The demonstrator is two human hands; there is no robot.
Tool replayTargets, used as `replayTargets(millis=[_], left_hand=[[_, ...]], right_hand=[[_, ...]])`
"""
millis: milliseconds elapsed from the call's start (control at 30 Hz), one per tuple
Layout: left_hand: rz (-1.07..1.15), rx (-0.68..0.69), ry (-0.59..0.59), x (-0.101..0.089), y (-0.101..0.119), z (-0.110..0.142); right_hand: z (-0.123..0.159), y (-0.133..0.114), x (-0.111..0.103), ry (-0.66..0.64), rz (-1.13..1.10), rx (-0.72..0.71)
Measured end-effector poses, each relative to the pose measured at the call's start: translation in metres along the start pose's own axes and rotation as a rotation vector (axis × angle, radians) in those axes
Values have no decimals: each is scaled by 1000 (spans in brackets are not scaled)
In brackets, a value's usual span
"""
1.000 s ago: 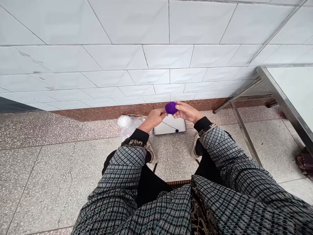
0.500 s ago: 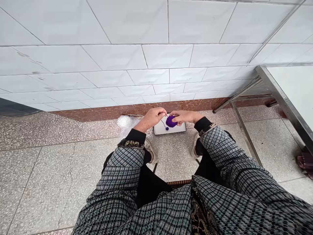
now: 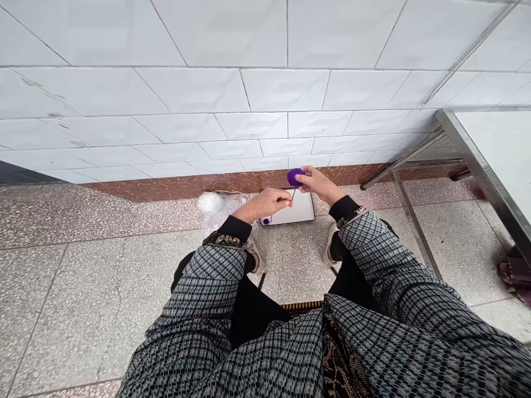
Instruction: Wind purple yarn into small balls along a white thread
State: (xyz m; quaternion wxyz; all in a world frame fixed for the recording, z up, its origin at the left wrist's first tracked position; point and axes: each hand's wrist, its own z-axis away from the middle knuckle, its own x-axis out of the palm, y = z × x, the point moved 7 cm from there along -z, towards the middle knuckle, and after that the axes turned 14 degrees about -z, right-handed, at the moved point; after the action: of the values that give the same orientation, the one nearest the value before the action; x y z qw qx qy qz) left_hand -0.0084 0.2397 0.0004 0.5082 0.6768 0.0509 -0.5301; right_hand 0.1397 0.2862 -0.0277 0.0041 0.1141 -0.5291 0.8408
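My right hand (image 3: 314, 181) grips a purple yarn ball (image 3: 295, 177) with its fingers and thumb. A purple strand runs from the ball down to my left hand (image 3: 270, 203), which pinches it between thumb and fingers. From there the strand drops to a small purple yarn clump (image 3: 266, 221) at the left end of a shallow white tray (image 3: 301, 208) with a dark edge. Both hands are above the tray, the right one farther forward and higher in view.
Left of the tray a white yarn ball (image 3: 209, 203) lies in clear plastic, with loose white strands near it. A tiled wall (image 3: 249, 130) rises right behind. At the right stands a metal-framed table (image 3: 456, 141). My shoes (image 3: 331, 247) flank the tray's near side.
My right hand has lifted the yarn ball forward, away from my left hand, drawing the strand between them. My left hand has moved slightly down and right. The small clump has shifted left.
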Motion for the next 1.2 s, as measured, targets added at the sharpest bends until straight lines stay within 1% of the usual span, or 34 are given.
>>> replayTargets(millis=[100,133,200,233,300,333,367,400,433,500,567,667,733,800,867,900,933,967,1033,1067,1133,1167,1200], left_hand=[[10,-35,134,-17,-6,3],[13,-47,180,-22,-9,4],[17,-67,252,-28,-14,5],[18,-80,277,-30,-17,5],[15,-126,314,-31,-25,3],[13,-156,327,-30,-29,3],[11,-184,333,-29,-31,2],[11,-206,330,-26,-33,1],[14,-218,315,-24,-34,0],[30,-209,244,-15,-30,-2],[50,-162,151,-7,-22,-3],[58,-68,52,1,-8,-4],[55,-25,15,4,-3,-4],[48,-1,-14,6,-1,-5],[37,15,-17,6,-1,-5],[32,18,0,4,-1,-4],[30,16,30,0,-2,-4],[29,9,71,-4,-3,-3],[26,-22,163,-14,-9,-1],[21,-43,203,-19,-12,0],[8,-91,266,-25,-20,2],[5,-120,290,-27,-24,2],[6,-149,309,-28,-27,3]], right_hand=[[0,8,5,-84,212,61],[2,11,7,-136,270,93],[8,17,15,-284,337,168],[13,18,19,-370,329,199],[23,15,29,-519,194,212],[26,8,33,-560,76,182],[27,0,34,-570,-53,130],[26,-9,33,-546,-175,64],[24,-16,30,-493,-272,-1],[19,-24,21,-351,-376,-87],[14,-24,14,-236,-411,-95],[8,-19,12,-170,-430,-68],[5,-14,11,-150,-399,-59],[2,-8,8,-102,-300,-52],[-1,-2,4,-51,-117,-32],[-1,2,4,-49,-6,-13],[-1,5,5,-74,106,14],[1,9,8,-131,207,51],[9,16,17,-323,324,140],[14,18,22,-429,325,177],[25,15,30,-589,216,208],[28,10,32,-627,123,194],[29,4,33,-632,21,161]])
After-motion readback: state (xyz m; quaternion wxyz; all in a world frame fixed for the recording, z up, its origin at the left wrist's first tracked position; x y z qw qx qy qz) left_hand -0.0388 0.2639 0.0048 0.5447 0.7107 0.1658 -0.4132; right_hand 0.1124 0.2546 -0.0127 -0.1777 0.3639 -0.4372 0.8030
